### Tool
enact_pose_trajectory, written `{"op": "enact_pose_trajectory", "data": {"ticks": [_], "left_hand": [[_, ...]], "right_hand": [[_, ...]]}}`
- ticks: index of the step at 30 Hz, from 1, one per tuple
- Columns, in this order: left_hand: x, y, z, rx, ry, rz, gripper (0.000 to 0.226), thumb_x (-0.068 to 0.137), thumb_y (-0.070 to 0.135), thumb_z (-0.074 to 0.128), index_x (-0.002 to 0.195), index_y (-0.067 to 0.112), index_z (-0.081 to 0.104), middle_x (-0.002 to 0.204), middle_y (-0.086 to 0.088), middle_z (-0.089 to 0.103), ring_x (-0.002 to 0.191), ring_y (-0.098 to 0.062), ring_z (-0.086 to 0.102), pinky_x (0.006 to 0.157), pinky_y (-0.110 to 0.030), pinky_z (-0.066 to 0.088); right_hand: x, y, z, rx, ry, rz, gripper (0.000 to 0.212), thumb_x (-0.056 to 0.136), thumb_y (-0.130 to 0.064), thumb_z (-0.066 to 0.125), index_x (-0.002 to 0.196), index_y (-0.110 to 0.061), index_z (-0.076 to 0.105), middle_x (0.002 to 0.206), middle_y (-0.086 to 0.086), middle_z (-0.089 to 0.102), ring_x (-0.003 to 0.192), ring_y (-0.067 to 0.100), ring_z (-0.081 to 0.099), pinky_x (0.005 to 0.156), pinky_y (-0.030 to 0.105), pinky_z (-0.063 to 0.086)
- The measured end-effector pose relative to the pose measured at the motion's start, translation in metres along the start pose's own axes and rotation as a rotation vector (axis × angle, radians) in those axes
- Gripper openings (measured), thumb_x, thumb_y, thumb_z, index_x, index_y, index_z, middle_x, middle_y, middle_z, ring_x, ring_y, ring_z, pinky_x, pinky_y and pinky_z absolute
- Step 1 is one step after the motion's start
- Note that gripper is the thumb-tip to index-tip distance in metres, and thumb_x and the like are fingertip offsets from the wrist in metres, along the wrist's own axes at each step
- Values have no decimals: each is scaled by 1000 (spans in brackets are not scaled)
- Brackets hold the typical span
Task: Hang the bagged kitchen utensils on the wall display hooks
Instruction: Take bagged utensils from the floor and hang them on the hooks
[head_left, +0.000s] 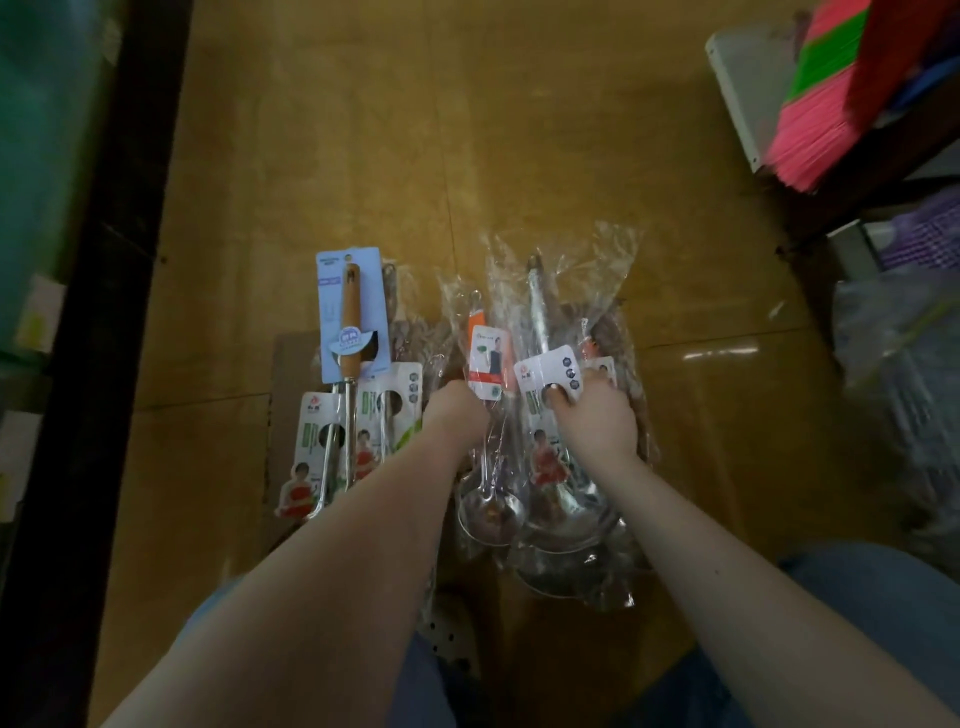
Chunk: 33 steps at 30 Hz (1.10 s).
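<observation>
Step in hand: pickup. The bagged ladles lie on the floor. The left hand is curled round one bag below its orange-and-white card. The right hand clasps the neighbouring bundle, thumb on a white card. Display hooks are not in view. Next move, as judged: lift and locate each hang hole. Card print is illegible.

Pink-and-green broom, pale-blue utensil card, yellow-brown floor.
</observation>
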<state>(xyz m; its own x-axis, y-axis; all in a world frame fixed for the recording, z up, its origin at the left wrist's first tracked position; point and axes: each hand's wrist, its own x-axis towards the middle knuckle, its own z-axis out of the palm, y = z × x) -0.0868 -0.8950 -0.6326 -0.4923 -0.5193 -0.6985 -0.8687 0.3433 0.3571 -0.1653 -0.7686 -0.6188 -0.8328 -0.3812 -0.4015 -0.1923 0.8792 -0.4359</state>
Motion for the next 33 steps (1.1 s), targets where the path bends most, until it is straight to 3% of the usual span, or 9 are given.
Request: {"op": "enact_pose_trajectory", "data": {"ticks": [1,3,6,10,12,15,21,28,33], "left_hand": [[-1,1,1,38,-6,12,25,96,9,42,104,0,64,107,-13,66,98,-27,63,70,-28,46],[-3,4,0,109,-28,21,26,97,7,39,108,-1,62,113,-13,64,104,-27,61,71,-26,42],[-5,5,3,150,-62,22,26,98,5,38,109,-4,60,115,-15,61,103,-27,61,69,-24,41],[-1,7,10,-7,-85,33,29,97,20,44,108,-2,60,106,-12,63,78,-20,55,62,-26,42],[-3,13,7,-162,-54,2,44,91,31,53,118,-3,53,113,-18,62,84,-23,61,64,-31,49],[-11,22,-1,-192,72,17,57,85,36,56,124,-5,48,120,-21,57,102,-35,61,84,-41,54],[-31,36,-14,-96,241,123,54,94,29,48,138,-1,35,142,-24,31,126,-41,37,106,-46,37],[-37,33,-13,-125,304,219,42,94,15,45,135,9,47,140,-14,32,109,-38,53,92,-50,48],[-37,35,-7,-56,318,277,39,95,14,46,134,13,49,137,-14,35,122,-33,42,102,-46,41]], "right_hand": [[-4,-1,0,-133,36,-22,47,96,-36,48,130,-4,47,120,16,59,102,27,58,77,36,50],[-13,1,0,-210,91,-82,55,96,-36,48,140,-7,35,137,16,44,126,31,43,102,41,37],[-23,9,-2,-190,143,-168,62,95,-33,52,147,-14,23,137,19,38,123,34,44,101,40,37],[-23,20,-1,-351,139,-185,43,96,-38,49,135,-22,43,135,13,41,126,33,38,103,45,29],[-22,21,-2,-353,130,-187,39,96,-37,48,131,-22,49,135,12,41,127,33,36,103,46,27],[-21,23,-4,-351,117,-200,38,95,-39,49,130,-24,52,142,11,34,132,32,29,105,47,24],[-18,26,-8,-299,89,-256,36,95,-39,49,127,-25,56,151,2,26,139,29,19,111,51,16],[-13,29,-12,-213,54,-225,33,92,-39,53,122,-27,58,150,-3,29,140,25,17,114,48,14],[-10,32,-11,-152,42,-208,31,91,-40,54,119,-27,59,149,-5,30,139,25,19,115,46,13]]}}
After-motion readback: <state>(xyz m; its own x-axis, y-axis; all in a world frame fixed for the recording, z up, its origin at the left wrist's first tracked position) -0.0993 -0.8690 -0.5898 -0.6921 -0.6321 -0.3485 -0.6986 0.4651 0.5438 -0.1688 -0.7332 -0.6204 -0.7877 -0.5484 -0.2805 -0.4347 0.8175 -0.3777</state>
